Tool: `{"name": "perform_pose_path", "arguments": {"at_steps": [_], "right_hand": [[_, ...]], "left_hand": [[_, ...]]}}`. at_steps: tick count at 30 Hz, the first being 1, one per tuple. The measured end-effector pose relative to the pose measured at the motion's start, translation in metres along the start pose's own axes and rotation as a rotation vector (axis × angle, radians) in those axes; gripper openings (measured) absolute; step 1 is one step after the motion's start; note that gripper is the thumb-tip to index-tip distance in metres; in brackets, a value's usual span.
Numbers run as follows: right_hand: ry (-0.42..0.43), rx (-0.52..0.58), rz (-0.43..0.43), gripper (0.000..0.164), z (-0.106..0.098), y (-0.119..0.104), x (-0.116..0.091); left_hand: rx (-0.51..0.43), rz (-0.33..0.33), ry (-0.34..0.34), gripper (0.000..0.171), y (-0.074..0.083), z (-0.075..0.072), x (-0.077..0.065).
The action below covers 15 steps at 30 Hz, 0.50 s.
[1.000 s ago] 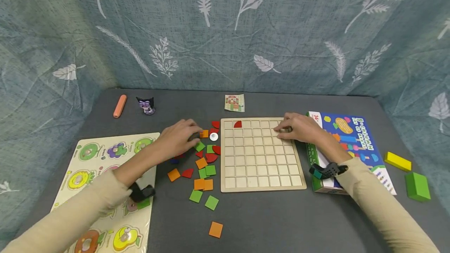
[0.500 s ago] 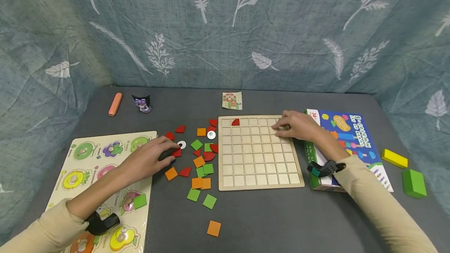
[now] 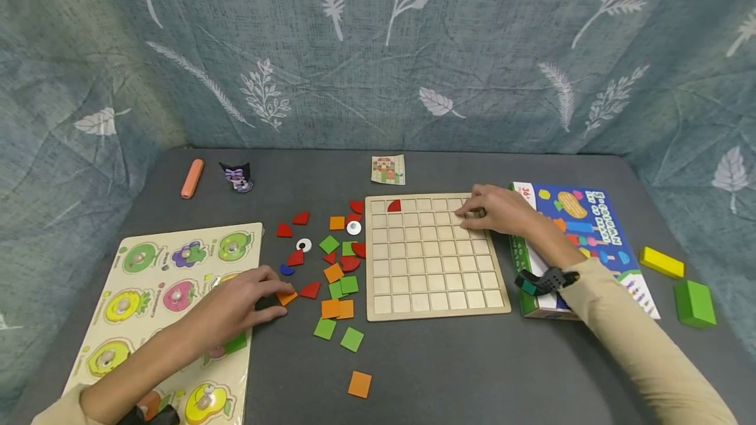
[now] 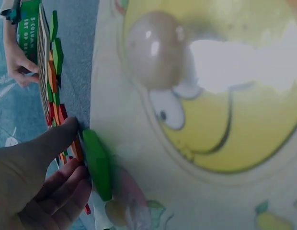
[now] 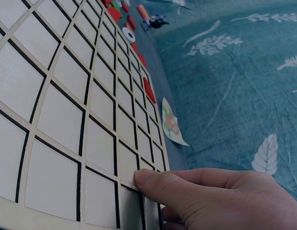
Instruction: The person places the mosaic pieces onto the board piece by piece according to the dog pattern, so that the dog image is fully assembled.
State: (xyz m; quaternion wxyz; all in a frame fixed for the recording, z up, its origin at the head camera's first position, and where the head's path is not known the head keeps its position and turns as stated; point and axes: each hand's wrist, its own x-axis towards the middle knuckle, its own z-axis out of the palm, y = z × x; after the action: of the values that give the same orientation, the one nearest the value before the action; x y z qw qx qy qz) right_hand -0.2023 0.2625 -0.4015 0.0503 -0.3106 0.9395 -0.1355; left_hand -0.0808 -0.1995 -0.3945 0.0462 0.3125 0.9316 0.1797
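Observation:
In the head view, my left hand (image 3: 239,300) reaches over the fruit puzzle board. Its index finger and thumb close in on an orange square tile (image 3: 287,298); in the left wrist view the orange tile (image 4: 77,147) shows between thumb and fingers. My right hand (image 3: 499,210) grips the far right corner of the wooden grid board (image 3: 437,319), thumb on top and fingers at the outer edge. One red quarter-circle piece (image 3: 394,206) sits in the grid's far row. Left of the grid lie several loose green squares (image 3: 352,339), red quarter-circles (image 3: 310,290) and orange squares (image 3: 359,384).
Under my left forearm lies the fruit puzzle board (image 3: 251,241) with a green square tile (image 4: 98,165) on it. A blue-and-green box (image 3: 581,228) stands by my right forearm. Behind the grid is a small pattern card (image 3: 388,170). Yellow (image 3: 661,262) and green blocks (image 3: 695,303) lie far right.
My left hand has pulled back leftward and toward me, from the loose pieces beside the grid to the orange square tile. My right hand keeps its hold at the board's corner.

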Motion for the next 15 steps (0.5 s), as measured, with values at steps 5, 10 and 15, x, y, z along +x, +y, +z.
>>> {"name": "perform_pose_path", "arguments": {"at_steps": [5,10,15], "right_hand": [[-0.001,0.011,0.006,0.026,0.002,0.002,0.000],[0.001,0.019,-0.002,0.026,0.003,0.001,0.000],[0.005,0.000,-0.007,0.026,0.000,0.000,0.001]], "left_hand": [[0.013,-0.018,0.019,0.022,0.002,0.003,0.000],[-0.012,-0.034,0.020,0.021,0.003,0.001,0.001],[-0.056,-0.030,0.074,0.022,0.004,-0.009,0.026]]}}
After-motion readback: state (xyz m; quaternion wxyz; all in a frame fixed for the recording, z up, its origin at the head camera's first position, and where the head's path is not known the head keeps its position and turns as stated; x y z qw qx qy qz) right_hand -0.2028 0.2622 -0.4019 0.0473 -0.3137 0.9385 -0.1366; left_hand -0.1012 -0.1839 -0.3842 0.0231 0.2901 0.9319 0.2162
